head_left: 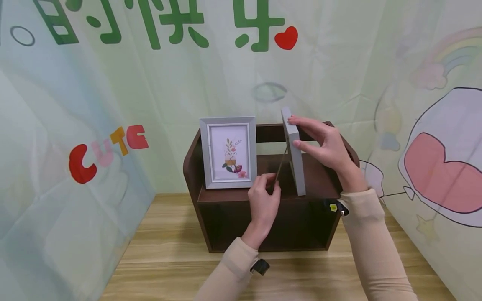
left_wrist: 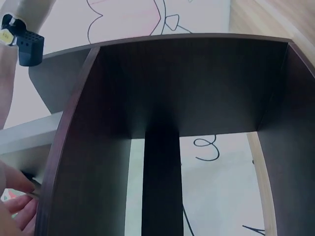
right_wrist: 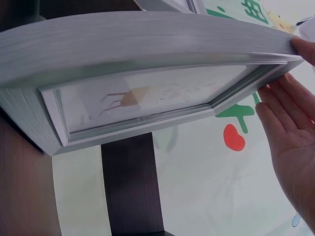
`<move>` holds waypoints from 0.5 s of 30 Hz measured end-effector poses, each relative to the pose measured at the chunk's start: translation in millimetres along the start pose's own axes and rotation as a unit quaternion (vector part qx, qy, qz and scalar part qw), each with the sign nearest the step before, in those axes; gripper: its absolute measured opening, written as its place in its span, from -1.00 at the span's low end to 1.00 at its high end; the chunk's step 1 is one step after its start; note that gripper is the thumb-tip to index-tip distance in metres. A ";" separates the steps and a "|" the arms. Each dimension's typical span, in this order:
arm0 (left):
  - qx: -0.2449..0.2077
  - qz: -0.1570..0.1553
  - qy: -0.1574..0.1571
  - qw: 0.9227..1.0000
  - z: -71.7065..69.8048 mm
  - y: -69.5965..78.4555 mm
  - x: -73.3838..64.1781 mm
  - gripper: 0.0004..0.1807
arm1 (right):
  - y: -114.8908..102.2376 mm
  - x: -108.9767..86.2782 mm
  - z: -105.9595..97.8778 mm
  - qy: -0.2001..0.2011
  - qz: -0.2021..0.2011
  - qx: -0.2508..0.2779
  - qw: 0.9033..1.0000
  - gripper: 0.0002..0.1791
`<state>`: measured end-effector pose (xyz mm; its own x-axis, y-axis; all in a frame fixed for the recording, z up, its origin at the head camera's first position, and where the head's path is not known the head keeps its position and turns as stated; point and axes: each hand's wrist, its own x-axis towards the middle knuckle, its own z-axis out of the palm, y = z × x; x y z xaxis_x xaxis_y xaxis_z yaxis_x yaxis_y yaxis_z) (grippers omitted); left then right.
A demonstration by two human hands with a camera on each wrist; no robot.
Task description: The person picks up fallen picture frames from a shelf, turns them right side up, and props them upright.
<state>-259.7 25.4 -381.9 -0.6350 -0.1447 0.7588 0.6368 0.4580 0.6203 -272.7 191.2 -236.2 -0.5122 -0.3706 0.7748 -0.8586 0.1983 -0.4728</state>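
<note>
On the upper shelf of a dark brown two-tier rack (head_left: 267, 194), a grey picture frame (head_left: 296, 154) stands turned nearly edge-on. The right hand (head_left: 325, 146) holds it near its top corner, thumb on the edge and fingers above. A thin flap (head_left: 280, 165) slants out from behind this frame, and the left hand (head_left: 263, 205) pinches its lower end. In the right wrist view the glazed front (right_wrist: 147, 93) of the held frame shows a faint print. To its left a second grey picture frame (head_left: 228, 184) with a flower print stands facing forward.
The rack's raised side panels (head_left: 191, 167) and back rail (head_left: 269, 133) surround the upper shelf. Below lies a dark open compartment (head_left: 263, 228). The rack stands on a wood-grain table (head_left: 158, 251), with printed cloth (head_left: 331, 75) behind and at both sides.
</note>
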 end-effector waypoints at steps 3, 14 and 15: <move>0.001 0.002 0.003 1.000 -4.1 -2.2 2.9 -0.89 | -1.0 1.6 2.4 -0.001 -0.003 0.003 1.000 -0.50; 0.027 0.000 0.006 1.000 -15.4 -8.1 9.4 -0.89 | -3.5 8.0 11.2 -0.018 -0.020 -0.016 1.000 -0.51; 0.029 -0.001 0.006 1.000 -16.2 -8.4 9.8 -0.90 | -3.8 8.7 11.9 -0.020 -0.019 -0.019 0.999 -0.50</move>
<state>-264.2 6.0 -376.4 -0.6307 -0.1549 0.7604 0.6092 0.5081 0.6089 -273.6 176.4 -232.7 -0.4789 -0.4135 0.7744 -0.8778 0.2173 -0.4268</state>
